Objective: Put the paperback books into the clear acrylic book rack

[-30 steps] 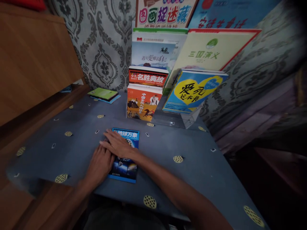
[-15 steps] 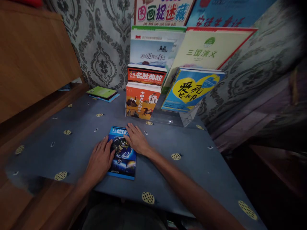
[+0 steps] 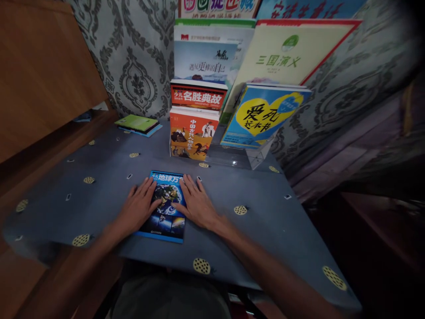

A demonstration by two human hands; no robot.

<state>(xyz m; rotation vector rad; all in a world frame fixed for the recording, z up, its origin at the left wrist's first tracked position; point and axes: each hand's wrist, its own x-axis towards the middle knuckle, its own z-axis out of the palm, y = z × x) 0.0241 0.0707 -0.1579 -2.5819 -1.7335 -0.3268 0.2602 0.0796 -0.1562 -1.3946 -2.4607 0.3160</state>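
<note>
A blue book point(image 3: 166, 226) with a picture of the Earth on its cover lies closed and flat near the table's front edge. My left hand point(image 3: 138, 203) rests over the book's left side, fingers stretched out and pointing away from me. Over its right edge lies my right hand point(image 3: 196, 201), also flat, with its thumb reaching across the cover. Both thumbs are on the Earth picture and a gap separates them. The hands cover parts of the book's two long sides and the end of its title.
A clear stand point(image 3: 254, 155) at the back holds several upright books, among them an orange book point(image 3: 192, 137) and a blue-and-yellow book point(image 3: 262, 117). A small stack of thin books point(image 3: 137, 124) lies at the back left. Grey cloth point(image 3: 262, 239) covers the table. A wooden cabinet point(image 3: 43, 79) stands left.
My right hand has slid off the cover's upper middle to the right edge, uncovering more of the title. My left hand has moved slightly up the book. The view has shifted a little.
</note>
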